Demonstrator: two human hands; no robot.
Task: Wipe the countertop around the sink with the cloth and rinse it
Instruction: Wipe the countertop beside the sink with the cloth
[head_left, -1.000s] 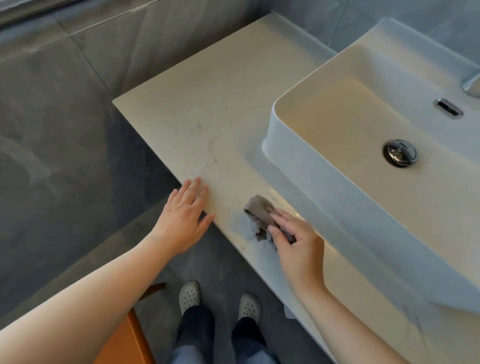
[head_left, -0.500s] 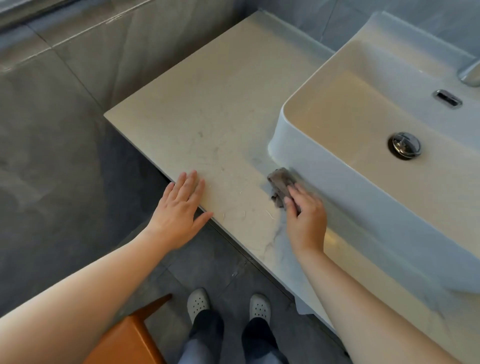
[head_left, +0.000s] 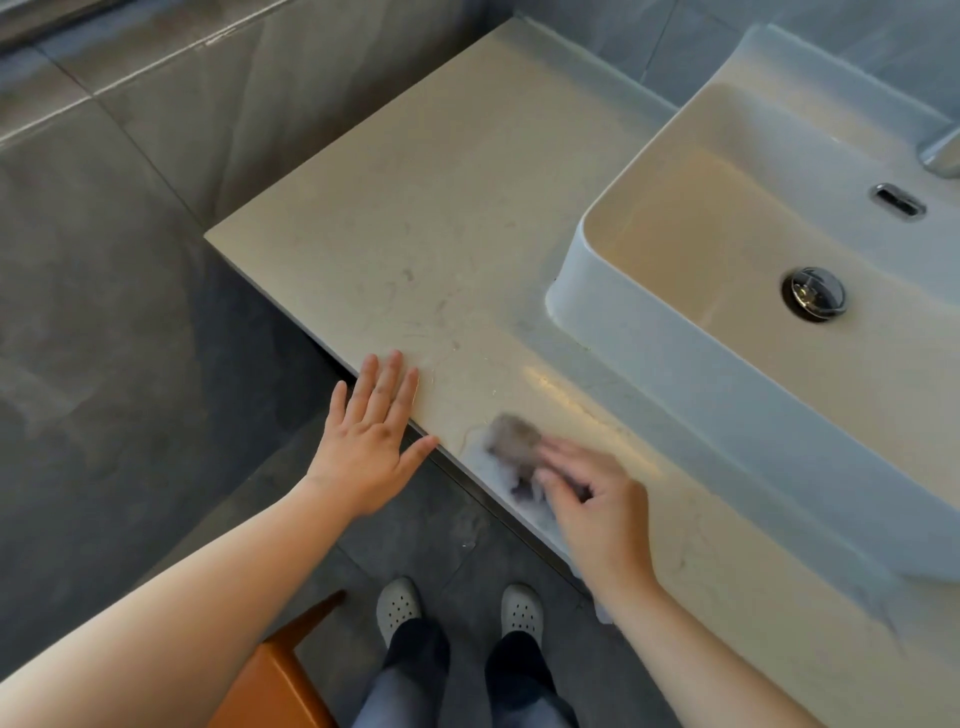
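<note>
Grey tiled walls and floor surround your pale stone counter (head_left: 415, 208), which runs from the upper middle of the head view down to the lower right, where the frame cuts it off. Your left hand (head_left: 371, 441) lies flat with its fingers spread, fingertips on the counter's front edge and the palm hanging out past it. Your right hand (head_left: 592, 499) presses the grey cloth (head_left: 511, 447) onto the counter near the front edge, well short of the sink wall; both the hand and the cloth are smeared by motion blur, so you cannot tell how the cloth is folded or exactly how the fingers lie on it, only that they cover its near side. White and rectangular, the sink (head_left: 675, 374) sits on the counter to the right, its far side cropped. You can make out the chrome drain (head_left: 814, 291) and an overflow slot (head_left: 897, 200), but only a sliver of the faucet (head_left: 943, 153) at the right edge. Below, your pale clogs (head_left: 399, 608) stand on the floor, beside an orange wooden corner (head_left: 270, 686) that is mostly cut off.
</note>
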